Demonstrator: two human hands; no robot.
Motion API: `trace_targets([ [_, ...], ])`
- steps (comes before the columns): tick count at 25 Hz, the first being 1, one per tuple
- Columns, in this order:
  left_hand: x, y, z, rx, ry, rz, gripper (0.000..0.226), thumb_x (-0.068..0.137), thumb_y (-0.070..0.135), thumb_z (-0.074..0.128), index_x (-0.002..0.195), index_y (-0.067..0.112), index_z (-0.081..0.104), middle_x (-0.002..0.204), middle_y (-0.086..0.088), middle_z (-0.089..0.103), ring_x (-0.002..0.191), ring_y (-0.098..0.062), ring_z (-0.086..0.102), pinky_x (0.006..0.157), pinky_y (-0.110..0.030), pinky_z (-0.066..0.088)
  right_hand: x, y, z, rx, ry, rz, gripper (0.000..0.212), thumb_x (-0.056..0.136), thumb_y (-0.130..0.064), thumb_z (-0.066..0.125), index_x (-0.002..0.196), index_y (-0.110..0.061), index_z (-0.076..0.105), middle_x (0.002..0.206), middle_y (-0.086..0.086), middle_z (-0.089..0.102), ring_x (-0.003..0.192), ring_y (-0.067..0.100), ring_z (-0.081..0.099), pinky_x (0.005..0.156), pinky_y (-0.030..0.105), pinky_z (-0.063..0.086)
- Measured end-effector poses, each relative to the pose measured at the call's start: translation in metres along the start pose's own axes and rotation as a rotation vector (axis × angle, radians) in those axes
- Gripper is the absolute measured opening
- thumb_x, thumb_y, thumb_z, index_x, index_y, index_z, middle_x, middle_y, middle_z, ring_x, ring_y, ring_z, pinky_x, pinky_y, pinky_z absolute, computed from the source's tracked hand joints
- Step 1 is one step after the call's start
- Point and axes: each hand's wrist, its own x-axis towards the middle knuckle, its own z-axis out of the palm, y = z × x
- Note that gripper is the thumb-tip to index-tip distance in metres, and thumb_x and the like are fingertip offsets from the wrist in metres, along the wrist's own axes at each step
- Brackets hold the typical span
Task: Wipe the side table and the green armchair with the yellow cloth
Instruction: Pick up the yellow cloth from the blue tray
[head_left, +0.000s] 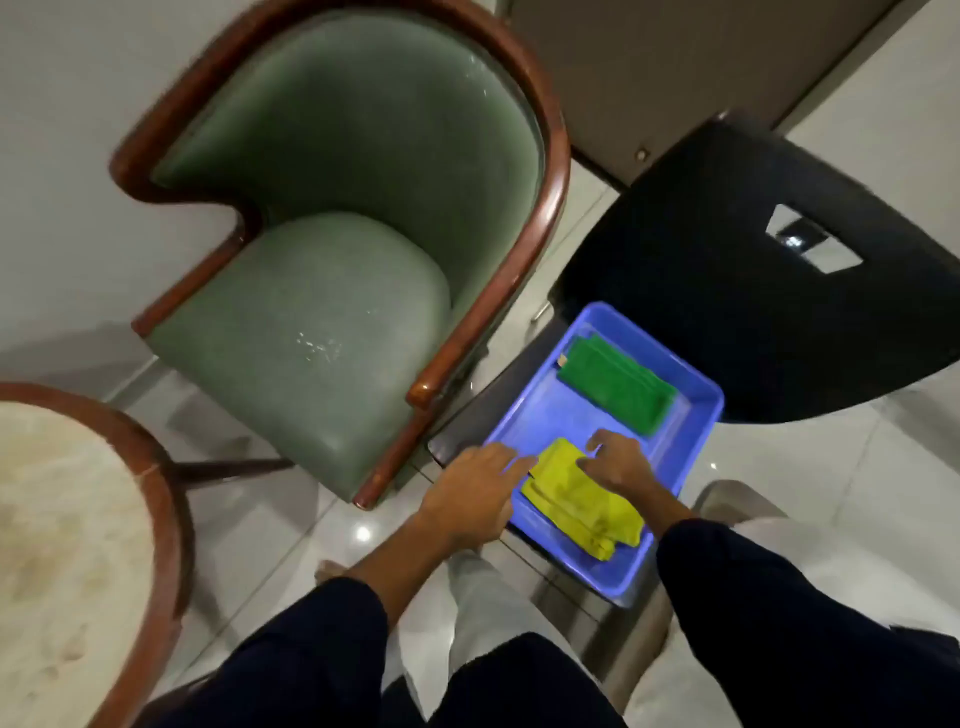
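A folded yellow cloth (582, 506) lies in the near end of a blue tray (535, 410). My right hand (618, 460) rests on the cloth's far edge, fingers curled over it. My left hand (475, 493) reaches in from the left, fingertips touching the cloth's left edge, fingers apart. The green armchair (322, 291) with a curved brown wooden frame stands to the left of the tray. The round side table (67, 530), pale stone top with a wooden rim, is at the lower left.
A folded green cloth (618, 384) lies at the far end of the tray. The tray sits on a dark chair seat; the black chair back (727, 260) rises behind it. Glossy white tiled floor (291, 525) lies between the chairs and table.
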Motion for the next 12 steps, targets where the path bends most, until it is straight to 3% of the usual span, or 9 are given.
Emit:
trace_targets([
  [3,-0.001,0.016,0.035,-0.109,-0.258,-0.210,0.059,0.088,0.021,0.045,0.145,0.019,0.031,0.142,-0.012,0.046,0.128,-0.030,0.043,0.104,-0.048,0.038,0.008,0.027,0.035,-0.163,-0.116,0.104,0.053,0.082,-0.020,0.064,0.130,-0.009,0.044,0.131,0.017,0.053,0.127,0.038,0.043,0.102,0.049,0.040],
  [7,-0.024,0.019,0.044,-0.198,-0.268,-0.275,0.047,0.086,0.021,0.047,0.133,0.020,0.042,0.135,-0.012,0.052,0.121,-0.035,0.046,0.099,-0.046,0.037,0.014,0.050,0.061,-0.170,-0.253,0.220,0.078,0.083,-0.035,0.068,0.143,-0.012,0.023,0.140,0.020,0.045,0.134,0.040,0.037,0.106,0.051,0.035],
  [12,-0.045,0.007,0.033,-0.218,-0.140,-0.379,0.049,0.091,0.025,0.044,0.139,0.022,0.036,0.126,-0.010,0.060,0.118,-0.027,0.046,0.092,-0.039,0.040,0.020,0.046,0.062,-0.180,-0.121,0.289,0.064,0.075,-0.039,0.075,0.129,-0.017,0.047,0.138,0.021,0.038,0.133,0.038,0.033,0.107,0.049,0.033],
])
